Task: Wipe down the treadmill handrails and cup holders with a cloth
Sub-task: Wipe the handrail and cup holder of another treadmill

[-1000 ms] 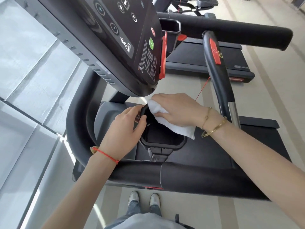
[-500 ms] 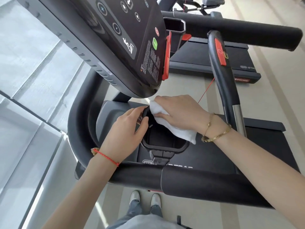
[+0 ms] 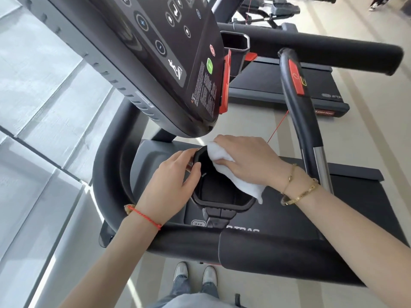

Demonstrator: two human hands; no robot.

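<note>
Nearest me, the padded front handrail (image 3: pixel 278 256) runs across the bottom of the treadmill, and both my forearms reach over it to the cup holder (image 3: pixel 219 187) just behind. My left hand (image 3: pixel 171 185) is curled around the holder's left rim, thumb on the lip and fingers outside the wall, which I judge is there to steady the holder while the other hand scrubs. My right hand (image 3: pixel 246 161) lies flat with the fingers closed down over the white cloth (image 3: pixel 231 172), pressing it onto the holder's far right rim; the cloth's loose end trails back over the right edge toward my wrist. The holder's dark inside is open to view, and I cannot tell whether it has been wiped. Beyond the hands, the console (image 3: pixel 169 63) overhangs the holder, leaving little room above, so the rim has to be worked from the near side. Further right, the upright side handrail (image 3: pixel 298 103) with its red tab stands untouched by either hand.
</note>
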